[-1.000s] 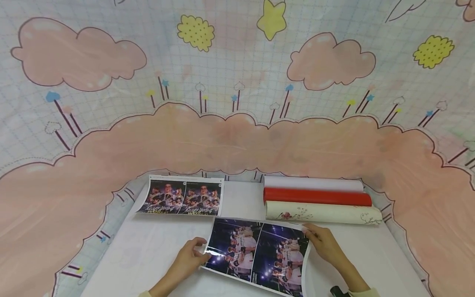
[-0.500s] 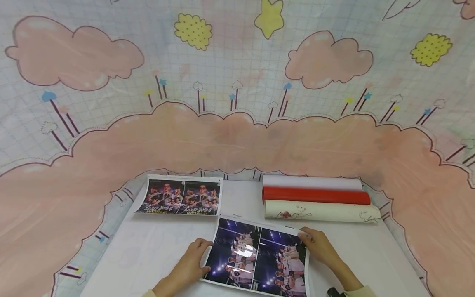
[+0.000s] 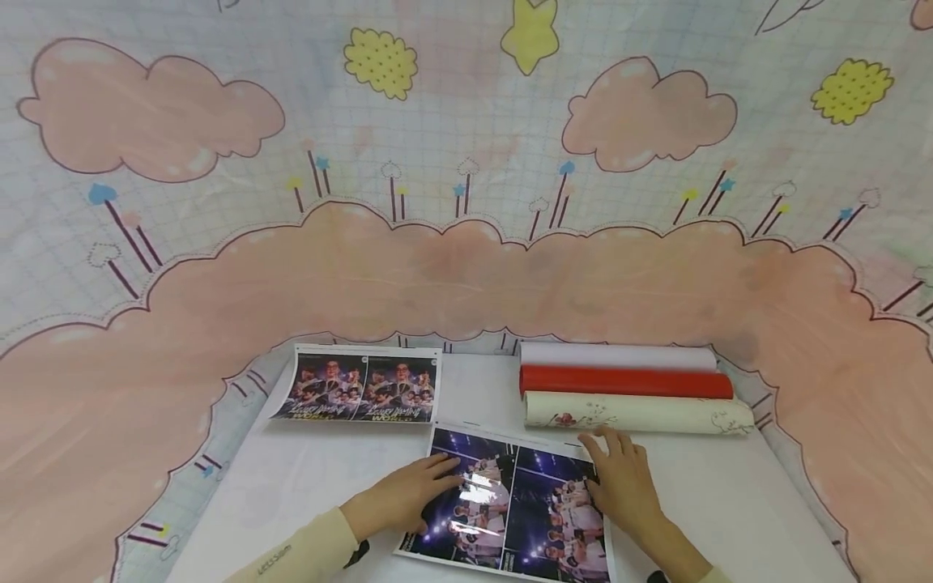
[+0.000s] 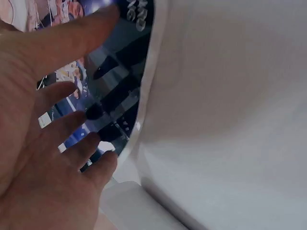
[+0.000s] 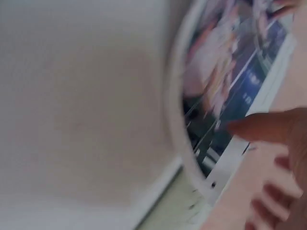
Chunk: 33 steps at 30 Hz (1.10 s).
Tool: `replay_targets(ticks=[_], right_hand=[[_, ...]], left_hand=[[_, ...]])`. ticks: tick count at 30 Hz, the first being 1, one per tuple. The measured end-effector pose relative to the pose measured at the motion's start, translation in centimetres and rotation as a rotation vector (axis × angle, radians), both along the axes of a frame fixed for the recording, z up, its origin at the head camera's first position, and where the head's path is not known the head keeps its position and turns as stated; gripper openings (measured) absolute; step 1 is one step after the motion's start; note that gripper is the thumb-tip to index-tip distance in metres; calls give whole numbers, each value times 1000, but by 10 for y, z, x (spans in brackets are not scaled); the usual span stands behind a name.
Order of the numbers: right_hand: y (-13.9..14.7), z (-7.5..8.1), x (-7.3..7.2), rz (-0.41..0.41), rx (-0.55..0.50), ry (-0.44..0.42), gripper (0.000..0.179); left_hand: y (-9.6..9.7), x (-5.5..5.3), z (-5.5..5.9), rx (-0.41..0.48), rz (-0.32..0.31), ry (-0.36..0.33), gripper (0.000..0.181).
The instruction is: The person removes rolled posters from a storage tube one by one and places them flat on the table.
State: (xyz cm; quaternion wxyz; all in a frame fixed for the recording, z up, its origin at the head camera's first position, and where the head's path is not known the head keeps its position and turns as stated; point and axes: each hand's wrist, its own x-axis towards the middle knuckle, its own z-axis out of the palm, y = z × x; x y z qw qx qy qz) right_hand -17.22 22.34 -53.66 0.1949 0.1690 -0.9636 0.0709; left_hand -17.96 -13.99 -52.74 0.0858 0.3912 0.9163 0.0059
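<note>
A glossy photo print [image 3: 550, 518] with two side-by-side pictures of a group on a dark stage lies at the table's near middle. My left hand [image 3: 401, 498] rests on its left side with fingers spread, and the left wrist view shows this hand [image 4: 57, 124] with loosely extended fingers over the print's dark part. At the right edge is my right hand [image 3: 623, 486], fingers spread near the upper corner. In the right wrist view its thumb [image 5: 261, 127] is over the print's border, and the other fingers are blurred. Neither hand grips the sheet.
A second print [image 3: 364, 389], its left edge curled, lies at the back left of the white table [image 3: 291, 470]. A white roll [image 3: 619, 356], a red roll [image 3: 627, 380] and a cream flowered roll [image 3: 656, 414] lie at the back right. Behind hangs a cloud-patterned cloth [image 3: 481, 283].
My left hand has let go of the print's left edge and moved right onto its surface. My right hand has released the upper right corner and spread its fingers. The print has settled slightly rightward.
</note>
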Motion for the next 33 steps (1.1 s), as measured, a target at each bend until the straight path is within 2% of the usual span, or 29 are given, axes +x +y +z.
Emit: replay_targets(ticks=[2,5,8,11,17,23,29,33], right_hand=[[-5,5,4,117,14,-53,64],[-11,8,8,247,15,-266,62],[-11,7,11,270,30,-448,76],[-12,4,11,274,47,-541,91],[-16,-3,12,276,69,-636,110],[-24,-8,18,274,124,-654,121],[-37,-5,24,276,157,-693,120],[-44,-5,32,288,204,-684,117]], left_hand=[[3,-4,1,-31,-4,-38,91],[7,-12,2,-56,20,-113,94],[11,-21,1,-74,41,-169,99],[16,-28,1,-110,48,-186,105],[25,-31,4,-195,36,-169,115],[33,-24,11,-261,59,-162,122],[41,-12,10,-251,112,-175,130],[43,-9,4,-243,109,-164,132]])
